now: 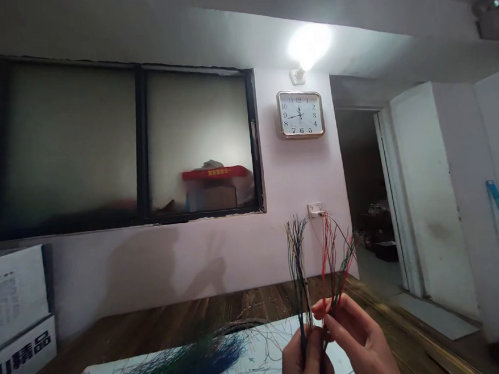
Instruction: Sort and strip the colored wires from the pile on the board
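Observation:
My left hand point(307, 356) is closed around a bundle of thin dark wires point(298, 257), which stand upright and fan out at the top. Just to its right, my right hand point(359, 333) pinches a second bunch of red, green and dark wires point(332, 261) between thumb and fingers. The lower ends of both bunches come together at my left fist, where the fingers hide them. Below and to the left lies a large pile of green and blue wires point(176, 366) on a white sheet point(281, 332), with loose strands scattered over it.
The sheet rests on a brown wooden table point(147, 319) against the wall. White boxes point(16, 306) stand at the left edge. Behind my hands, a plug sits in a wall socket point(315, 210). A clock point(300, 114) hangs above, with a doorway point(366, 184) to the right.

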A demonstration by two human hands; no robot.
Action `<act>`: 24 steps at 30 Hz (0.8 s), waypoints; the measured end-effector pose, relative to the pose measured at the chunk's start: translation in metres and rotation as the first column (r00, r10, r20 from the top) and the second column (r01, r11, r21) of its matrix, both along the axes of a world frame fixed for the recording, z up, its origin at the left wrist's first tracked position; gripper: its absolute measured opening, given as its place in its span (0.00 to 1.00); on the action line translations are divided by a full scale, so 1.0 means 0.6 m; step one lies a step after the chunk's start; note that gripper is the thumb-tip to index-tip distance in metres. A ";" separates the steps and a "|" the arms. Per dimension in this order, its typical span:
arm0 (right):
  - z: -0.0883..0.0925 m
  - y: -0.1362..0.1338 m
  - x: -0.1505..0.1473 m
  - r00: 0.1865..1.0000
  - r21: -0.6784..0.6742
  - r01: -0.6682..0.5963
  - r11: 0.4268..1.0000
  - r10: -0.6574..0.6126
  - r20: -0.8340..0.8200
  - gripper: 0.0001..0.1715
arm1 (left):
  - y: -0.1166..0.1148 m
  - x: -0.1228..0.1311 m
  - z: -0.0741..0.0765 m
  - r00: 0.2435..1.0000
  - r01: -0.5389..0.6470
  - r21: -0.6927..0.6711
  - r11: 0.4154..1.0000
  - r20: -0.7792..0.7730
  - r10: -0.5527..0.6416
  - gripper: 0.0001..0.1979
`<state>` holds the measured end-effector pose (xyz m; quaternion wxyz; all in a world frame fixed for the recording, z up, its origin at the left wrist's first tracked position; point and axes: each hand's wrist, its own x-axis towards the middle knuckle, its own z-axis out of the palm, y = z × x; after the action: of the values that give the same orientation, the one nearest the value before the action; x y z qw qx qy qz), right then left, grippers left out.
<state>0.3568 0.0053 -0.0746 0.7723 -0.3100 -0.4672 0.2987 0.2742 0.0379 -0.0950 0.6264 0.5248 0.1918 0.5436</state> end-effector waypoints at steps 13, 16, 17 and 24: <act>-0.001 -0.007 0.001 0.996 0.002 -0.072 0.997 0.072 -0.060 0.18 | -0.013 -0.017 0.015 0.992 0.095 -0.087 0.992 0.086 -0.088 0.24; 0.004 -0.013 0.000 0.995 -0.010 -0.086 0.996 0.086 -0.042 0.17 | -0.018 -0.022 0.022 0.987 0.115 -0.121 0.986 0.125 -0.099 0.24; 0.005 -0.014 -0.001 0.996 -0.019 -0.085 0.996 0.085 -0.036 0.16 | -0.018 -0.023 0.021 0.987 0.113 -0.117 0.987 0.127 -0.098 0.24; 0.010 -0.021 0.001 0.999 -0.034 -0.039 0.999 0.040 0.014 0.11 | -0.005 -0.021 0.010 0.990 0.126 -0.059 0.990 0.077 -0.121 0.25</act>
<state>0.3575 -0.0071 -0.0686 0.7574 -0.3160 -0.4738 0.3194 0.2615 0.0350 -0.0891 0.6820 0.4951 0.1532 0.5160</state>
